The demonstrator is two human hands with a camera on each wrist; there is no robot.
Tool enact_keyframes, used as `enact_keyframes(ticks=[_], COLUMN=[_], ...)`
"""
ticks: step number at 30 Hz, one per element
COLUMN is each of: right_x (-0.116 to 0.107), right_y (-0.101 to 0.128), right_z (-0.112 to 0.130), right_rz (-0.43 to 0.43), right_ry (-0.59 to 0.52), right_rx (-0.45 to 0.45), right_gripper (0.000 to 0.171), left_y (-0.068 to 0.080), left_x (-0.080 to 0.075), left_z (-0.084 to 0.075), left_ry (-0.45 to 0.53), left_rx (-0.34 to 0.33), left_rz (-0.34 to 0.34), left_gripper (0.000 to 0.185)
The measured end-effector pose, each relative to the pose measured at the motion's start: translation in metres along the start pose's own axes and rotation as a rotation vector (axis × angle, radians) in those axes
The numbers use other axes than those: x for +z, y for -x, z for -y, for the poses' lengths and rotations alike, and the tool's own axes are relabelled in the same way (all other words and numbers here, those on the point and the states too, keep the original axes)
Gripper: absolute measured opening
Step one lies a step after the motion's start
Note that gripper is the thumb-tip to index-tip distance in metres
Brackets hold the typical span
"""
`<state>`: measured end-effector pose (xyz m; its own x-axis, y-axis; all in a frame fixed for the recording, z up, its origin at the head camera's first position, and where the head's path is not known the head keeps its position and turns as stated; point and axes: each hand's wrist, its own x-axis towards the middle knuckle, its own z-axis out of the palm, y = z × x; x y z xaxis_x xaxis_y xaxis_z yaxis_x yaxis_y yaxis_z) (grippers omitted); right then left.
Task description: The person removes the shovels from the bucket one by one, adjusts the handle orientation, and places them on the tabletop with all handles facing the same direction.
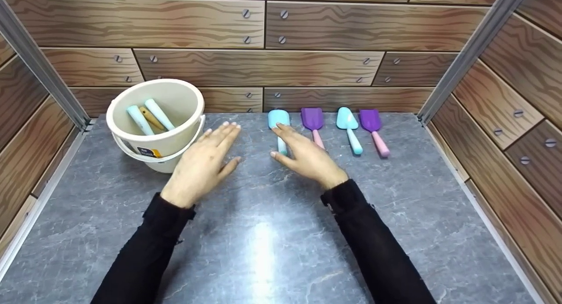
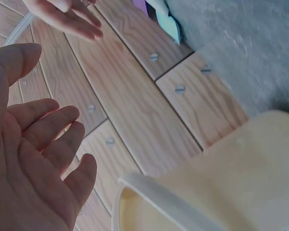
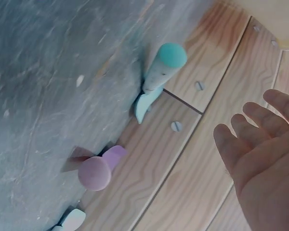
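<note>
A cream bucket stands at the back left and holds two teal handles and a tan one. My left hand hovers flat and open just right of the bucket, holding nothing. A row of toy shovels lies along the back wall: teal, purple, teal, purple. My right hand is open above the handle of the leftmost teal shovel. In the right wrist view its palm is apart from that handle.
Wood-pattern walls with screws enclose the grey marble-look tabletop on three sides, with metal posts in the back corners. A pink-handled purple shovel lies beside the teal one.
</note>
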<state>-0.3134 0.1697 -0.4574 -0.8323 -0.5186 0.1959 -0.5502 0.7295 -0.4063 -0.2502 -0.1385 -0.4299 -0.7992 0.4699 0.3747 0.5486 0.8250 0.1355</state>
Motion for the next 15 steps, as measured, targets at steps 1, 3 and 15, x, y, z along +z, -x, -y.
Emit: enact_keyframes(ticks=[1, 3, 15], right_x=[-0.001, -0.002, -0.008], right_y=[0.001, 0.004, 0.013], right_z=[0.002, 0.006, 0.026], right_rz=[-0.004, -0.011, -0.029], right_ry=[0.0, 0.002, 0.065], right_rx=[-0.007, -0.022, -0.107], right_gripper=[0.077, 0.077, 0.08], left_y=[0.0, 0.001, 0.007], left_x=[-0.002, -0.006, -0.023], left_z=[0.002, 0.005, 0.025], left_ry=[0.001, 0.002, -0.004], left_rx=[-0.007, -0.022, -0.095], left_rz=[-0.006, -0.017, -0.12], left_gripper=[0.076, 0.076, 0.072])
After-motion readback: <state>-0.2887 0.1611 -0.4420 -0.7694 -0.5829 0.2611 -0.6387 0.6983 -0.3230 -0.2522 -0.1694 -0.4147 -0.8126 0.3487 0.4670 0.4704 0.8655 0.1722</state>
